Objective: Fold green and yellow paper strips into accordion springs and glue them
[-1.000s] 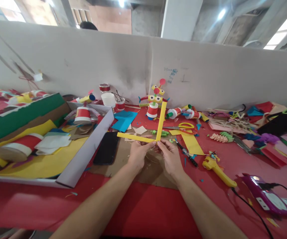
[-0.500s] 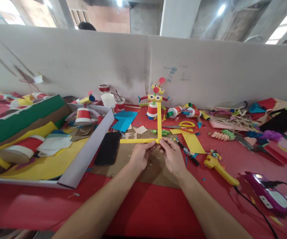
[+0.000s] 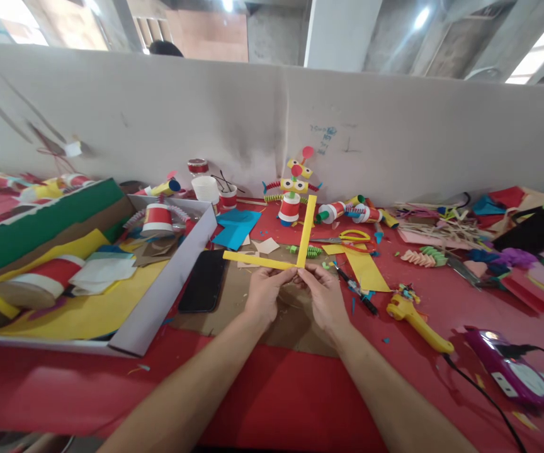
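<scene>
Both my hands meet over a brown cardboard sheet (image 3: 295, 327) on the red table. My left hand (image 3: 265, 296) and my right hand (image 3: 323, 296) pinch the corner where two yellow paper strips (image 3: 306, 231) join at a right angle. One strip runs left, the other points away from me. The fingers of both hands are closed on that joint. A black phone (image 3: 204, 280) lies just left of my left hand. A black pen (image 3: 354, 289) lies just right of my right hand.
An open cardboard box (image 3: 158, 308) with paper and red-and-white cups fills the left. A paper-cup figure (image 3: 292, 192) stands by the white partition (image 3: 272, 119). Yellow scissors (image 3: 352, 238), a yellow glue gun (image 3: 416, 322), a purple device (image 3: 508, 371) with a black cable and paper scraps lie to the right.
The joined strips tilted back: the far strip now leans right again and the left strip slopes up to the left. My hands stayed at the joint.
</scene>
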Motion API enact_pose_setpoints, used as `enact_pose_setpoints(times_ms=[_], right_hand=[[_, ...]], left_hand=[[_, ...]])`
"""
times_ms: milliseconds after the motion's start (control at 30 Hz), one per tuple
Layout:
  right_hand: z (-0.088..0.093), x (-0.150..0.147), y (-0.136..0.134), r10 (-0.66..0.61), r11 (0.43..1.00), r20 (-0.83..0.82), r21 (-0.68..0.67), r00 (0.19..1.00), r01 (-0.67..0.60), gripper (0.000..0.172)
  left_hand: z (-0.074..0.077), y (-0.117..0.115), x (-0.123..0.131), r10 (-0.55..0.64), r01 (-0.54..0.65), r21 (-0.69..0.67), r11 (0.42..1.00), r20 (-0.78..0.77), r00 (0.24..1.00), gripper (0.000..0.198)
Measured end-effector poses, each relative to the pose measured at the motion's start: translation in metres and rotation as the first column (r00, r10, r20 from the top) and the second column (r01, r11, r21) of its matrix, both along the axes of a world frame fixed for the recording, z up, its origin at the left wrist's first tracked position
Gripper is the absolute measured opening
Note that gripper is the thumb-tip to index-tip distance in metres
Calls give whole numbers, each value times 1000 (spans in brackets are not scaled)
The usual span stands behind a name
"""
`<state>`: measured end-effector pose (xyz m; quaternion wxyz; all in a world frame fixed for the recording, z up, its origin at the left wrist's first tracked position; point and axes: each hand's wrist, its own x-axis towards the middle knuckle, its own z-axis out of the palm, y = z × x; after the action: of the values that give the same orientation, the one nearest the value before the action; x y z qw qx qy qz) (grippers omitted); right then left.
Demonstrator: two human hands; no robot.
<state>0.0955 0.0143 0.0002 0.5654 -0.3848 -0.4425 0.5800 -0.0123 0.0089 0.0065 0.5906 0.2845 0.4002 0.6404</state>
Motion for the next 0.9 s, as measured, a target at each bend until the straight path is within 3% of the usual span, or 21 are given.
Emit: enact_pose_setpoints(times_ms=[100,233,333,567,767,900], right_hand=[[5,4,3,5,999,-61,-37,998,-7,17],[11,7,5,49,988,-187,-135,981,-75,15],[11,6,5,73,986,-203,-131,976,-101,13],[9,3,1,22,999,-64,-30,998,-24,15],[9,3,-1,-46,998,97,54,994,41,19],[7,4,-1,-92,991,227,118,970,66,21]], left_hand=[[2,1,-2,-67,66,19,998,79,995,15],[-3,6,-4,-122,148,-77,986,275,954,12],[-7,7,-4,-145,195,-126,973,327,934,13],[-4,6,-4,-111,138,-105,985,226,968,19],[-3,6,-9,-160,160,-54,986,0,987,23],[-2,7,-12,-160,159,-21,987,-47,986,29]])
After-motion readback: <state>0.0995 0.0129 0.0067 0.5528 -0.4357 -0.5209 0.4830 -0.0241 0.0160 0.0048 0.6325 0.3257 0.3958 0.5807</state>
